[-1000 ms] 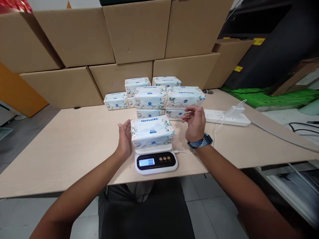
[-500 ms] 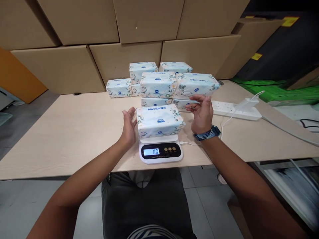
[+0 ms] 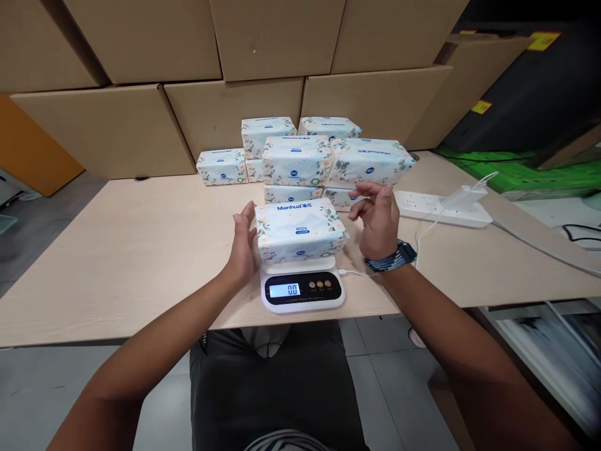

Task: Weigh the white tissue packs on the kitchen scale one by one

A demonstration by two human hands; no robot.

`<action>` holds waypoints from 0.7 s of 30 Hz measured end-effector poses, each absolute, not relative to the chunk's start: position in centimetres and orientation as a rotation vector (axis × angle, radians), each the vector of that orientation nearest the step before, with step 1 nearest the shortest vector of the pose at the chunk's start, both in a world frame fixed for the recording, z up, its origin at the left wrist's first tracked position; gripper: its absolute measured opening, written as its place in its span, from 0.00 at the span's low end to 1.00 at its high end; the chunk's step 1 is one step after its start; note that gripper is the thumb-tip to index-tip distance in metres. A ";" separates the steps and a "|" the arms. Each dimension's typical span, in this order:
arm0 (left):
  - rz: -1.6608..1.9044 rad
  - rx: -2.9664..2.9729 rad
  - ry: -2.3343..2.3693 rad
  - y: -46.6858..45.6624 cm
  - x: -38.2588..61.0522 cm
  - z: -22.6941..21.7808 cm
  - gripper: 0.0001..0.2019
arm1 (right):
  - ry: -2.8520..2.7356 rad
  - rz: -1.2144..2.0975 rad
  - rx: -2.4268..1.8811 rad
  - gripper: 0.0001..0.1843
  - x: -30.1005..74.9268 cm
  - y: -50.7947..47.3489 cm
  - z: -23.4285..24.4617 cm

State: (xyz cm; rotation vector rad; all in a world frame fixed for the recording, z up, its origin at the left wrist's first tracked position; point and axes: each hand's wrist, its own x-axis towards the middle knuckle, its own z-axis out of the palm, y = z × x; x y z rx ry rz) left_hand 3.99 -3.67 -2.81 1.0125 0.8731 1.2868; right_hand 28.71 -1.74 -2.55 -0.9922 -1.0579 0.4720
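A pack of tissues (image 3: 300, 230), white and pale blue with a floral print, lies flat on the white digital kitchen scale (image 3: 304, 305). The scale's lit display reads 0.0, and a white cable runs from its right side. Close against the pack's left end is my left hand (image 3: 243, 244), its fingers stretched out; whether it touches the pack I cannot tell. Off the pack's right end stands my right hand (image 3: 378, 220), fingers apart and slightly bent, with nothing in it. A dark blue patterned band circles that wrist.
Behind the scale, several more tissue packs (image 3: 297, 161) are stacked on the wooden table (image 3: 154, 250). Cardboard boxes (image 3: 239, 122) form a wall at the back. To the right lies a white power strip (image 3: 422, 205) with a charger plugged in, its cable trailing over the table.
Both hands keep nearly the same places and poses beside the pack. The display still reads 0.0. Only the view has shifted slightly.
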 end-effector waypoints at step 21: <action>1.400 1.063 0.823 -1.4 2.5 -1.4 0.54 | -1.961 -0.197 -0.734 0.36 27.4 -3.1 -3.7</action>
